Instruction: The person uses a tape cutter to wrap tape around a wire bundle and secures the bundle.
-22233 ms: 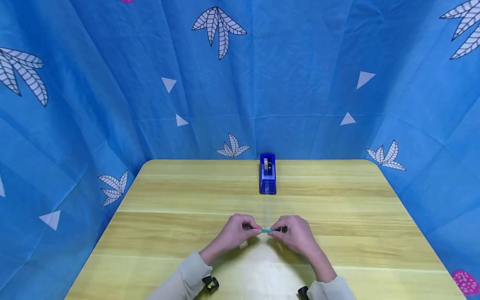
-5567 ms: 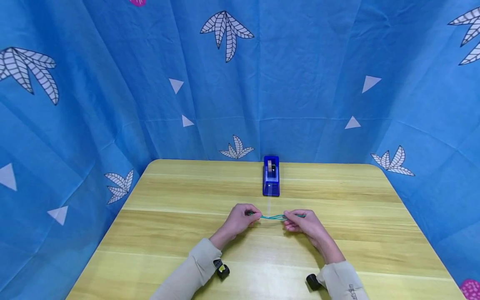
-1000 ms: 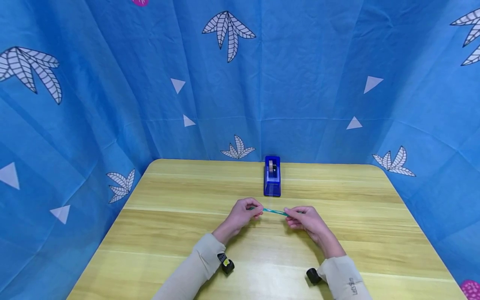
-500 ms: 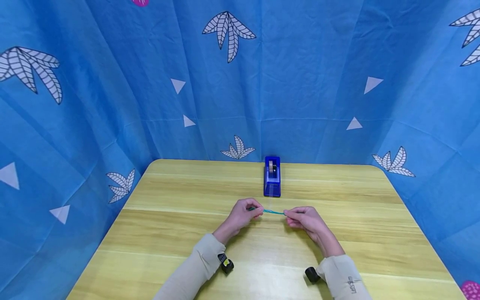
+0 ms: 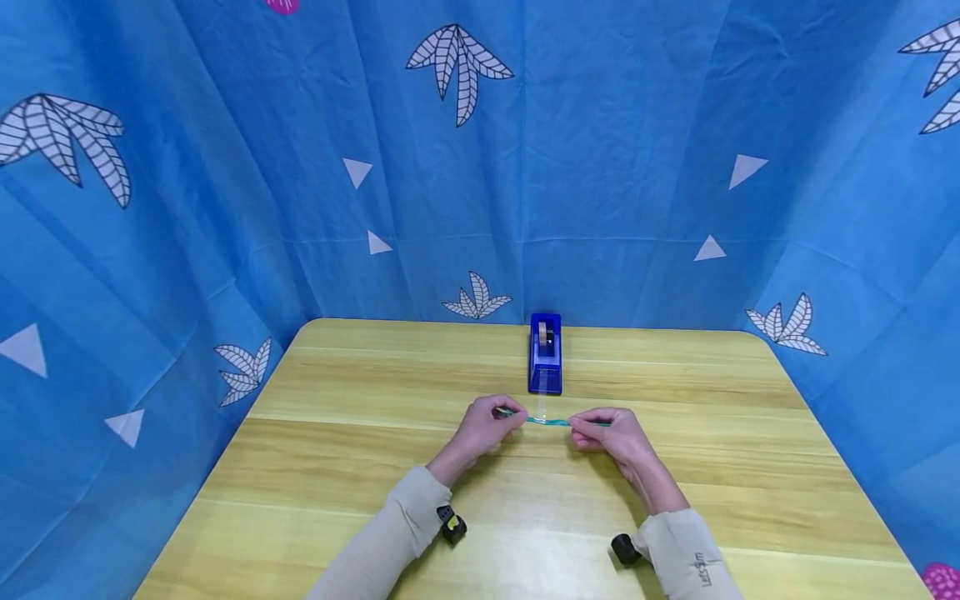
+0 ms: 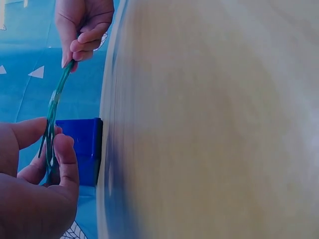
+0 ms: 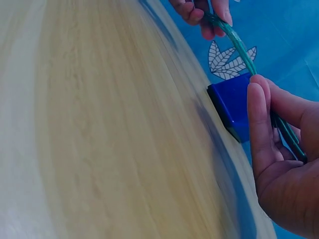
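Observation:
A bundle of thin green cords [image 5: 551,422] stretches between the two hands above the table. My left hand [image 5: 483,429] pinches its left part between thumb and fingers; loose ends show there in the left wrist view, where the cords [image 6: 52,112] look partly wrapped in something clear and shiny. My right hand [image 5: 617,437] pinches the other part, and the ends [image 7: 291,142] run back into the palm in the right wrist view. A strip of clear tape [image 5: 542,406] reaches from the blue tape dispenser [image 5: 545,358] down to the bundle's middle.
The dispenser stands near the back edge of the wooden table [image 5: 375,375], just beyond the hands. A blue patterned curtain [image 5: 600,167] hangs behind and along both sides. Black wrist cameras [image 5: 452,527] sit at both sleeves.
Since half a second ago the right hand has risen slightly and the cords lie more level. Their visible stretch looks wider, and the tape strip shows more plainly. The left hand has hardly moved.

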Available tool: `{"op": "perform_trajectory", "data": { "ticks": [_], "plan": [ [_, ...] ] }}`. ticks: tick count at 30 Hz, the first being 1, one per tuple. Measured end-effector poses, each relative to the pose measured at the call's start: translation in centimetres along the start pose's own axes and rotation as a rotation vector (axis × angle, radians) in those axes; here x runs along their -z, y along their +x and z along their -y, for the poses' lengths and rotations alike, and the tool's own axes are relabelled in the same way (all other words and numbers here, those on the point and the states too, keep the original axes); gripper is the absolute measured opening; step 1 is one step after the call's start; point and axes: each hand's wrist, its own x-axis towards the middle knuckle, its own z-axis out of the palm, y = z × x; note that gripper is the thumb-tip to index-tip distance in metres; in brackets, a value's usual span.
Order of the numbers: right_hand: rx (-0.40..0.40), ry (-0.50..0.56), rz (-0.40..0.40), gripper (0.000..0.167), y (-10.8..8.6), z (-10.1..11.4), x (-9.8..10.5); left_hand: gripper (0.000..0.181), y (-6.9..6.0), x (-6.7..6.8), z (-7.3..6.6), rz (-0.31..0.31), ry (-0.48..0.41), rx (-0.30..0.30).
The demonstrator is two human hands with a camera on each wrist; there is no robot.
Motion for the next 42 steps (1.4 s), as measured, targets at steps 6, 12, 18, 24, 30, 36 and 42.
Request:
{"op": "perform_trajectory", "data": {
  "ticks": [6,12,18,24,30,36,42],
  "plan": [
    [0.009,-0.004,-0.025,0.021,-0.02,0.02,-0.09,0.014,0.26,0.32,0.26,0.01,-0.01,0.004],
    [0.027,-0.002,-0.035,0.022,-0.04,0.09,-0.16,0.009,0.39,0.41,0.4,0.033,-0.056,-0.008],
    [0.018,0.016,-0.02,0.029,-0.12,0.22,-0.2,0.006,0.5,0.22,0.38,0.023,-0.068,-0.007],
    [-0.008,-0.077,0.054,0.04,-0.04,0.11,0.09,0.005,0.46,0.19,0.31,0.007,-0.047,-0.02],
    [-0.034,-0.054,0.052,0.035,0.03,0.1,0.19,0.005,0.5,0.26,0.29,-0.001,-0.036,-0.048],
    [-0.052,0.002,0.031,0.033,0.34,0.08,0.25,0.005,0.54,0.24,0.21,-0.005,-0.016,-0.052],
    [-0.012,0.016,0.031,0.031,0.5,0.15,0.22,0.007,0.48,0.21,-0.05,-0.014,0.023,-0.027]
  ]
}}
